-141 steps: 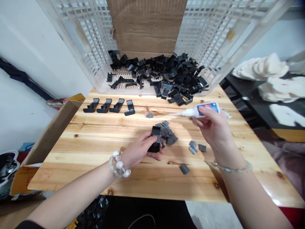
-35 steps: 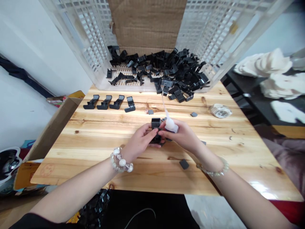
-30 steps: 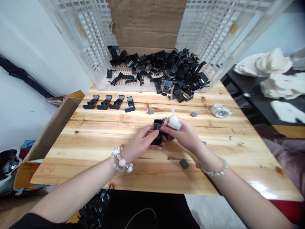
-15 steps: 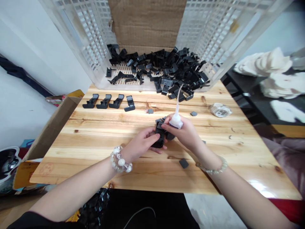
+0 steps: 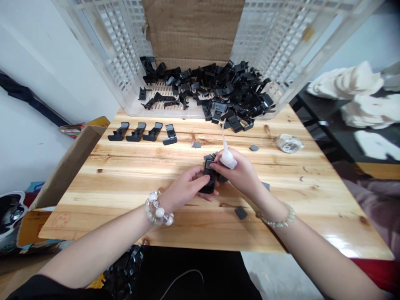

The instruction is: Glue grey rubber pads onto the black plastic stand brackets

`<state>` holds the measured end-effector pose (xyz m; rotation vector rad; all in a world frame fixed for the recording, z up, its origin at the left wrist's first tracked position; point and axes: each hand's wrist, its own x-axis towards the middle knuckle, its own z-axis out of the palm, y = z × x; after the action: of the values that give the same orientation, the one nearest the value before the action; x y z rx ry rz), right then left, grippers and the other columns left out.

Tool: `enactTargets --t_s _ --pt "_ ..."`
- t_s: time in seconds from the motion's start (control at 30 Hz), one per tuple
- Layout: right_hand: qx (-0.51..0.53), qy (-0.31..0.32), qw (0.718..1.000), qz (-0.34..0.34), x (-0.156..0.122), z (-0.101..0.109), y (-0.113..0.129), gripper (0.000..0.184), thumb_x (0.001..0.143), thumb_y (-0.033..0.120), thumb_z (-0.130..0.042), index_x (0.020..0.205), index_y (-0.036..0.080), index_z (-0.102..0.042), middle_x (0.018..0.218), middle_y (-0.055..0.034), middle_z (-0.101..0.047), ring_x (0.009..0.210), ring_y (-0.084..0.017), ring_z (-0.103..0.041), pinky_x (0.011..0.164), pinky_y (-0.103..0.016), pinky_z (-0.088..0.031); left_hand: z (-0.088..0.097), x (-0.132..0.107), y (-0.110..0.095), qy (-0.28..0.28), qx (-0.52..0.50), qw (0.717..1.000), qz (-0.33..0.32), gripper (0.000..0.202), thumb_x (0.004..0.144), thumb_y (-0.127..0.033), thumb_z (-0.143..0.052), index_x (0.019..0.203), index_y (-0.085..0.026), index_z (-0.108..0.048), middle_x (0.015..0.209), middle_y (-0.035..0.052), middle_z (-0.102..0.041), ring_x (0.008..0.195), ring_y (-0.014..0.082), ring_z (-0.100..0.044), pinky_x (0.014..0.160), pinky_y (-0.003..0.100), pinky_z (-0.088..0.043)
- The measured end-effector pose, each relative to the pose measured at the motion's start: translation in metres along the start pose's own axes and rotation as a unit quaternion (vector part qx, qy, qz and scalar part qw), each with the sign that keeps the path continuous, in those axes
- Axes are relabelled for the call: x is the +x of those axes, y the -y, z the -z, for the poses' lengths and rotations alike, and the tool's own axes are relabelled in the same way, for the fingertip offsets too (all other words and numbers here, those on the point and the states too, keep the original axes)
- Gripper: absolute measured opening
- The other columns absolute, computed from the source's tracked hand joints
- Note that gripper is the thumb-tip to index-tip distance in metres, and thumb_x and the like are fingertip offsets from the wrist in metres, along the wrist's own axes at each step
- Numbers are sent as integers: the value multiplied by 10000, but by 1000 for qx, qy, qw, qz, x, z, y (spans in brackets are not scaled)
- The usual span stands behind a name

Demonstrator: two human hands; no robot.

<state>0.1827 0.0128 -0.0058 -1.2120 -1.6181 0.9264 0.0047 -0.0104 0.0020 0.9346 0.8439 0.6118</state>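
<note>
My left hand (image 5: 184, 186) grips a black plastic clip (image 5: 210, 179) in the middle of the table, and its lower part shows below my fingers. My right hand (image 5: 239, 170) is shut on a white glue bottle (image 5: 227, 158), whose long thin nozzle points up and away from me. Its fingers press against the top of the clip. A heap of small grey pads (image 5: 221, 178) lies mostly hidden under both hands. Loose grey pads (image 5: 241, 213) (image 5: 254, 148) sit apart on the wood.
Four black clips (image 5: 136, 131) stand in a row on the pine table (image 5: 125, 187). Behind them, a white lattice crate (image 5: 106, 54) holds a pile of black clips. A tape roll (image 5: 289, 143) sits at the right, and a cardboard box (image 5: 67, 166) stands at the left edge.
My right hand has come in from the right with the bottle and now meets the clip. The bottle stands more upright and has shifted slightly left since half a second ago.
</note>
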Motion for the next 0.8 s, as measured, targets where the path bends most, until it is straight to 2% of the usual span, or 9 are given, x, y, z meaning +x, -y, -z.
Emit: enactTargets --t_s 0.17,0.4,0.8 --pt "67 -9 996 -58 1 -4 2 261 688 237 -758 767 200 -512 699 39 -500 635 -122 -452 590 -281 -382 -2 1 -1 -3 16 1000 -14 208 900 -269 -560 1059 -135 -550 985 94 -665 765 161 -703 651 277 -602" --pt "129 19 982 -137 3 -1 6 310 642 247 -780 747 193 -493 669 51 -502 596 -104 -458 550 -265 -381 -1 0 2 0 47 999 -27 262 900 -275 -562 1128 -146 -537 1013 94 -667 767 146 -698 657 261 -601" --pt "137 17 983 -124 1 -1 6 283 658 238 -768 760 182 -509 668 56 -501 587 -91 -441 538 -250 -358 0 1 4 -2 51 998 -34 309 867 -332 -612 1111 -153 -549 1063 115 -677 779 161 -701 657 276 -595"
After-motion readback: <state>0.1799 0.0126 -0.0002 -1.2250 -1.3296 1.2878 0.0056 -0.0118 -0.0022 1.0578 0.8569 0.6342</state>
